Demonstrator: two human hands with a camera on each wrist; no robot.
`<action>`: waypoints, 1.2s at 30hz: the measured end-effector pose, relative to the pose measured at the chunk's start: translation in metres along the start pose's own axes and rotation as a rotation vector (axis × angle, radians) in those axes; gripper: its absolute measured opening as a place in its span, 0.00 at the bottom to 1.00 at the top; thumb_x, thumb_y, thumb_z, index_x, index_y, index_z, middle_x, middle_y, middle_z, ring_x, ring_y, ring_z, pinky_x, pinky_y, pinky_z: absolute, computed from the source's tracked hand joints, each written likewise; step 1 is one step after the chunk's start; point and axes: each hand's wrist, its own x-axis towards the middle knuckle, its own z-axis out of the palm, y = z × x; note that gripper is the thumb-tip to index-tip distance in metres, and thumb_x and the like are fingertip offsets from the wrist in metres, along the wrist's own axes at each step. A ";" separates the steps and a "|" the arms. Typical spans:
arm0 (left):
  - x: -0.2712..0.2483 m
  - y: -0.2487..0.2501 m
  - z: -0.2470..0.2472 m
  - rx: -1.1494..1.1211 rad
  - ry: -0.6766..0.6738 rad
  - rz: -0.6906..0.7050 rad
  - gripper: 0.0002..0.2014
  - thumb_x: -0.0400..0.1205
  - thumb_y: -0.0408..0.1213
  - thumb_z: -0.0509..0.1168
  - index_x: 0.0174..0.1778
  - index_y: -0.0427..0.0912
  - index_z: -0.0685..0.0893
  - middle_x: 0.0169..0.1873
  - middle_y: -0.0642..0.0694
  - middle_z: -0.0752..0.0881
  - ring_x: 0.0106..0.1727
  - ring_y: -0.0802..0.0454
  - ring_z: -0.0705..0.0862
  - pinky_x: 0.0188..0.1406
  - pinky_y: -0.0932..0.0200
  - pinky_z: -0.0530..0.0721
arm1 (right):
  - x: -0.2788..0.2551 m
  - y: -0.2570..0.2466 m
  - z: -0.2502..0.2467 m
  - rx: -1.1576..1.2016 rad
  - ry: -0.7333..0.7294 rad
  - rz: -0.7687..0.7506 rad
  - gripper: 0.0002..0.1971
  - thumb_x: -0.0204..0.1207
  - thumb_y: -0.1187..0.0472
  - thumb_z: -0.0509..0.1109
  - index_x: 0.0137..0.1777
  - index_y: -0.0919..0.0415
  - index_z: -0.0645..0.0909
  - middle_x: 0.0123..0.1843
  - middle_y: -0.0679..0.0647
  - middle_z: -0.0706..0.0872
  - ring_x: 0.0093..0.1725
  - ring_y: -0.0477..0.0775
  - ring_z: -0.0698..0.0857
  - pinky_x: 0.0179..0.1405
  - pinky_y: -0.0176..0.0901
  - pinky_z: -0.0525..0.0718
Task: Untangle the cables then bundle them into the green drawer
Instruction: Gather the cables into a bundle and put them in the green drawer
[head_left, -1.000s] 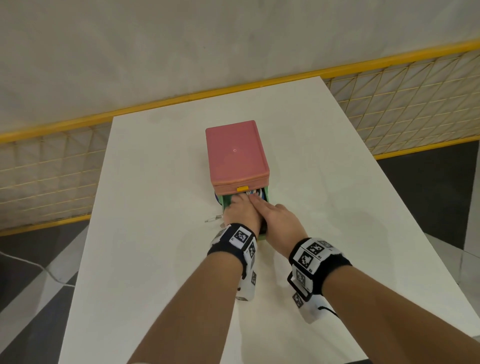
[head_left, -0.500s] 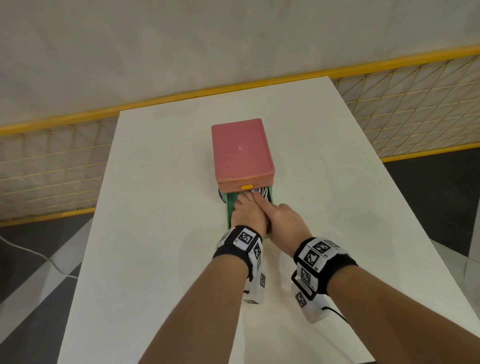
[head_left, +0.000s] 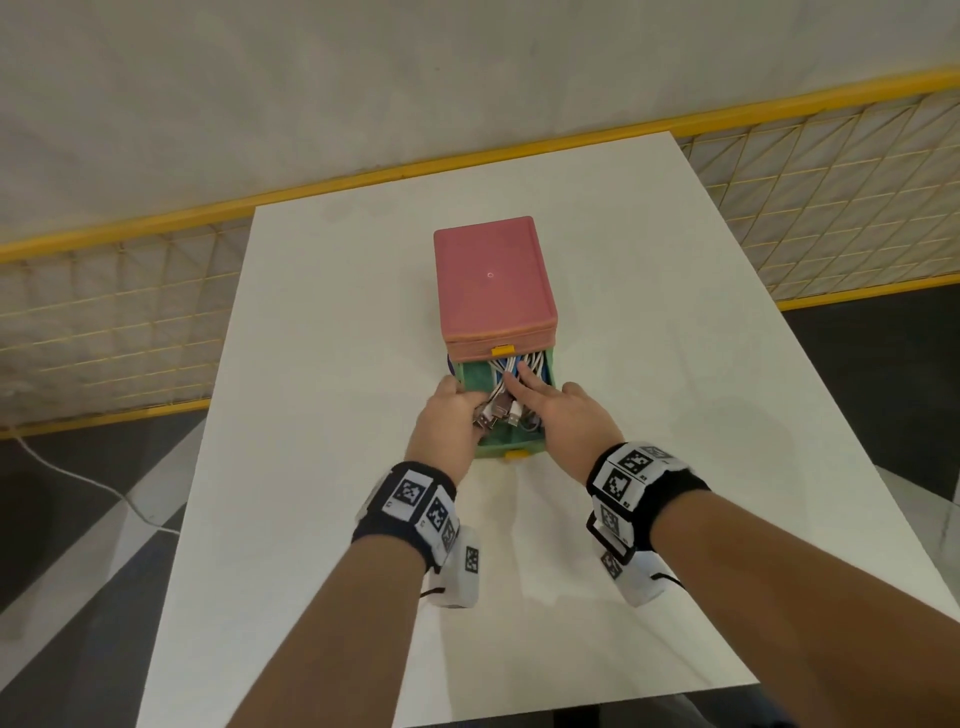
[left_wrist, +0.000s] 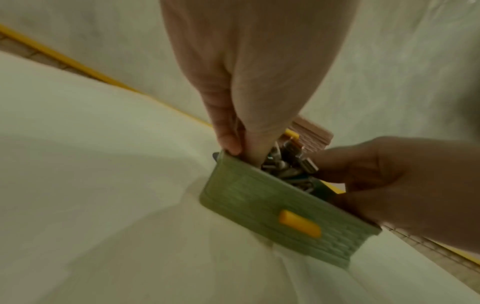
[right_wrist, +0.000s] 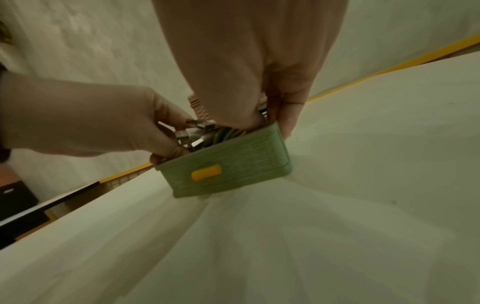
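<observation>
The green drawer (head_left: 488, 450) stands pulled out toward me from under a pink box (head_left: 493, 280). A bundle of white and blue cables (head_left: 506, 384) with metal USB plugs lies inside it. My left hand (head_left: 467, 408) is at the drawer's left side, its fingers curled round the plug ends, thumb on the outer wall. My right hand (head_left: 543, 384) lies at the right side; its straight fingers press on the cables and its thumb sits outside the right wall. The wrist views show the drawer front (left_wrist: 259, 201) (right_wrist: 233, 170) with its yellow handle and the plugs (right_wrist: 200, 135) between both hands.
The box stands mid-way along a white table (head_left: 322, 415). A yellow mesh fence (head_left: 831, 182) runs behind and beside the table. A small dark blue thing (head_left: 451, 366) peeks out left of the box's base. A white cord (head_left: 78, 478) trails on the floor at left.
My hands, pressed together over the drawer before, have spread to its two sides, so the cables and plugs now show between them.
</observation>
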 end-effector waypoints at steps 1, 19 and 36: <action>0.000 0.003 0.001 0.001 0.011 -0.032 0.18 0.73 0.26 0.75 0.60 0.39 0.88 0.52 0.40 0.79 0.50 0.41 0.84 0.53 0.53 0.81 | -0.001 -0.001 -0.001 -0.005 0.001 0.002 0.42 0.75 0.79 0.52 0.84 0.45 0.47 0.87 0.45 0.48 0.51 0.55 0.69 0.55 0.47 0.79; -0.008 0.006 0.025 -0.105 0.087 0.080 0.11 0.82 0.30 0.69 0.58 0.29 0.84 0.46 0.43 0.74 0.47 0.51 0.74 0.50 0.67 0.79 | -0.009 0.006 0.012 0.007 0.233 -0.200 0.25 0.79 0.67 0.66 0.77 0.64 0.70 0.81 0.60 0.67 0.80 0.61 0.67 0.81 0.55 0.55; 0.034 0.018 -0.032 0.022 0.212 0.111 0.40 0.73 0.13 0.58 0.83 0.38 0.63 0.81 0.37 0.67 0.81 0.40 0.67 0.82 0.52 0.64 | -0.010 -0.011 0.008 -0.306 -0.091 -0.208 0.28 0.84 0.71 0.46 0.83 0.69 0.42 0.85 0.67 0.43 0.85 0.65 0.48 0.84 0.52 0.52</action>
